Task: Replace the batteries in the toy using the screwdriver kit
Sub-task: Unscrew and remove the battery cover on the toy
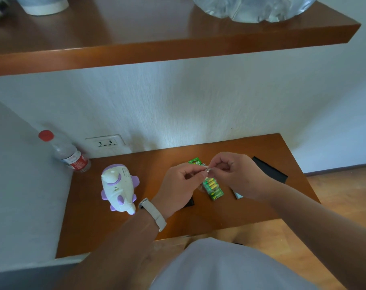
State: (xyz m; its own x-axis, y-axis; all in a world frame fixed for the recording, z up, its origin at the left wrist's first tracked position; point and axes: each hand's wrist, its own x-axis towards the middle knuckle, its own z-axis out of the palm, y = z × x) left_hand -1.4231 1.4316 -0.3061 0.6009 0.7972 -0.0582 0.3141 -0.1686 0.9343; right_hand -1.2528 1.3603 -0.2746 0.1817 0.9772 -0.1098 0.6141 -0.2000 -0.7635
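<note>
left hand (183, 181): fingers curled, thumb and forefinger pinching one end of a small silvery piece (208, 169); pale wristband (154, 214) on the wrist
right hand (238, 174): fingers curled, pinching the other end of the same piece, fingertips nearly meeting the left's
small silvery piece: held in the air between both hands; too small to identify
battery pack (213, 188): green card with yellow-green cells, lying on the table (115, 233) directly below the gap between the hands, partly hidden by them
toy (119, 188): white and purple plane, on the table well left of the left hand, untouched
black case (270, 169): flat, just beyond the right hand on its right; contents not visible
black part (190, 203): edge shows under the left hand
bottle (70, 154): red cap, far left of the left hand, by the wall
wall socket (106, 142): beyond the toy
</note>
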